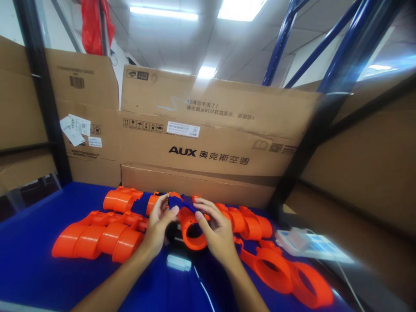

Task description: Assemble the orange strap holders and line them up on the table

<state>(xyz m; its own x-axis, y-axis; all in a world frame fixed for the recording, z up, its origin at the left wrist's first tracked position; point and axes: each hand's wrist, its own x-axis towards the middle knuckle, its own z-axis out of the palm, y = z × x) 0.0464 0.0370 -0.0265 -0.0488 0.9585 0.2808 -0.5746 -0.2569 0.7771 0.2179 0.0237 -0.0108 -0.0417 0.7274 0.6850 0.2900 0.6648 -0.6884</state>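
Both hands hold one plastic part between them, raised a little over the table in the middle of the head view. Its upper section is a dark blue plastic piece [176,202], and an orange ring [184,232] hangs below, its round opening facing me. My left hand [158,225] grips the blue section's left end between thumb and fingers. On the other side my right hand [219,232] has its thumb and fingers closed on the blue section's right end, beside the ring. The fingers partly hide how blue and orange meet.
Several orange ring-shaped parts lie in rows at the left [107,238], at the back right [245,223] and at the front right [276,271]. A small white block [178,262] and cable lie on the blue table [136,288]. Cardboard [208,138] stands behind, between dark posts.
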